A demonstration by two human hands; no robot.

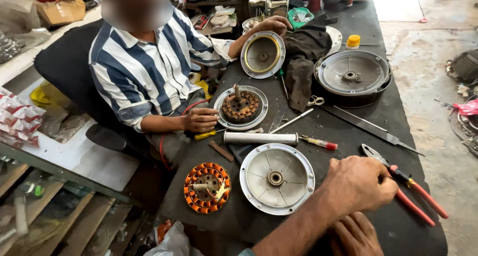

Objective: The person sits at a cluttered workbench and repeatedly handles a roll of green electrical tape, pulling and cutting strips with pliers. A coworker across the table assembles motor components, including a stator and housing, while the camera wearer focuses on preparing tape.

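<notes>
pliers (408, 189): red-handled, with grey metal jaws; they lie flat on the dark table, near its right edge.
pose: jaws point up and left, handles run down and right and are spread apart.
contact: the right hand (361, 184) rests closed over the upper handle near the pivot; the jaws and the handle ends stick out on either side of it.
round cover (277, 178): a pale grey metal disc with a raised rim and a bearing hub at its centre, lying flat with the hollow side up, just left of that hand and not touching it.
</notes>
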